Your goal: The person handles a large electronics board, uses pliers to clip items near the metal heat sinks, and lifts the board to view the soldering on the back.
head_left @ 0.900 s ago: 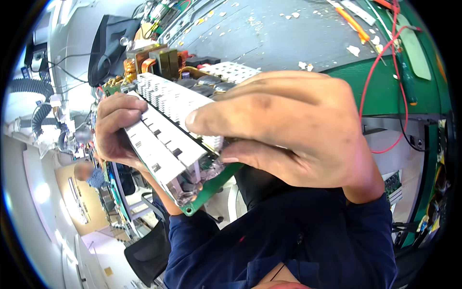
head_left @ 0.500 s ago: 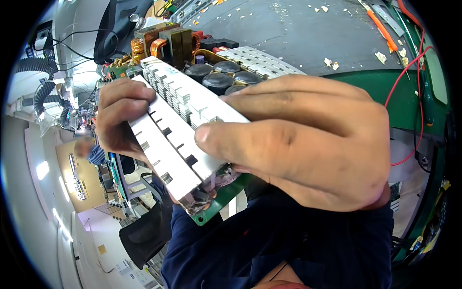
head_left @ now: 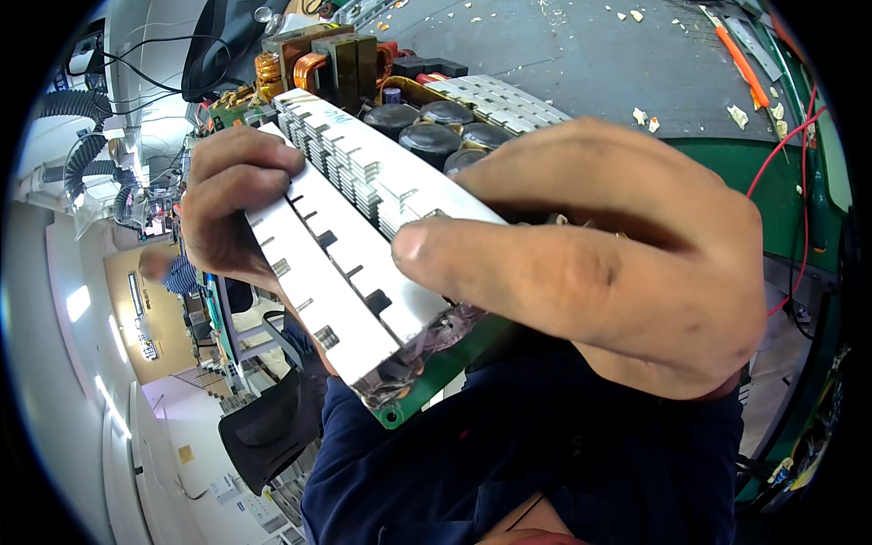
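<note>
A green circuit board (head_left: 413, 404) with tall silver finned heat sinks (head_left: 363, 186) is held up, tilted, in front of my chest. My left hand (head_left: 238, 195) is closed on its left side, fingertips bent over the edge of the outer heat sink. My right hand (head_left: 627, 254) grips from the right, the thumb pressed on the inner heat sink's white metal face. Its bent fingers reach behind that heat sink, beside black round capacitors (head_left: 431, 143); their tips are partly hidden. Copper-wound coils (head_left: 309, 71) and brown transformer blocks (head_left: 350, 73) stand at the board's far end.
Beyond the board lies a grey work surface (head_left: 581, 64) strewn with pale crumbs. An orange-handled tool (head_left: 740, 64) and red wires (head_left: 788, 150) are at the far right. To the left are a black chair (head_left: 268, 427), a ribbed duct (head_left: 73, 104) and a distant person (head_left: 177, 272).
The board and both hands have shifted slightly to the right in view. My right hand's fingers have arched up, widening the gap between them and the thumb. My left hand keeps its hold.
</note>
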`<act>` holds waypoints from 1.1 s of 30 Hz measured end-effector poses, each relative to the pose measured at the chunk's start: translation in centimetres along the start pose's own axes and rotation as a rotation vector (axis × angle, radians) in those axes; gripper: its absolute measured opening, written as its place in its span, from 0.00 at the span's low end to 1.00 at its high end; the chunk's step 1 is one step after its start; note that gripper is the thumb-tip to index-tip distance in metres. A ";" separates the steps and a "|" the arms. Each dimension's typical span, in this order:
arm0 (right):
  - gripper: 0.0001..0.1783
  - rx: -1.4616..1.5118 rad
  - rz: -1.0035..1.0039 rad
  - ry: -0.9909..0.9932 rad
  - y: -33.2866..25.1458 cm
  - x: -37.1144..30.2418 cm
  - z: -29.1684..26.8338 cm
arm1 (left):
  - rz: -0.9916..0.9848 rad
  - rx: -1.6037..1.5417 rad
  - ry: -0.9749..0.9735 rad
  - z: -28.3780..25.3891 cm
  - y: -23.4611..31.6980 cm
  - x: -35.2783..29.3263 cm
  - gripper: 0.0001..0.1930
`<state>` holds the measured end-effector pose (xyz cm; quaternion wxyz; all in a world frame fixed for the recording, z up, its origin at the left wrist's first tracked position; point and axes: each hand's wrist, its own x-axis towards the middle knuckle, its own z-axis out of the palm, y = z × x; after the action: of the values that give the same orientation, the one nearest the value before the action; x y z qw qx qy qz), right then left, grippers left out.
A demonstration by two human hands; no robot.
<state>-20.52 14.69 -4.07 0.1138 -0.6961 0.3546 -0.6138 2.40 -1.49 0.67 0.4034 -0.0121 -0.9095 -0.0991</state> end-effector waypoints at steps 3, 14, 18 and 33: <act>0.16 0.011 -0.016 -0.063 0.4 -0.1 -0.7 | -0.014 0.022 -0.035 -0.3 0.3 0.2 0.28; 0.19 0.032 0.010 -0.098 0.3 0.3 -0.9 | -0.006 -0.011 -0.069 -0.7 0.0 -0.2 0.32; 0.19 0.043 0.011 -0.092 0.3 0.3 -0.7 | -0.036 -0.055 -0.073 -0.9 0.1 -0.2 0.32; 0.19 0.054 0.027 -0.073 0.2 0.3 0.1 | -0.042 -0.064 -0.087 -1.1 0.2 -0.2 0.31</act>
<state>-20.51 14.39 -3.97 0.1540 -0.7099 0.3428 -0.5957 3.38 -1.50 1.25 0.3607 -0.0103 -0.9227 -0.1360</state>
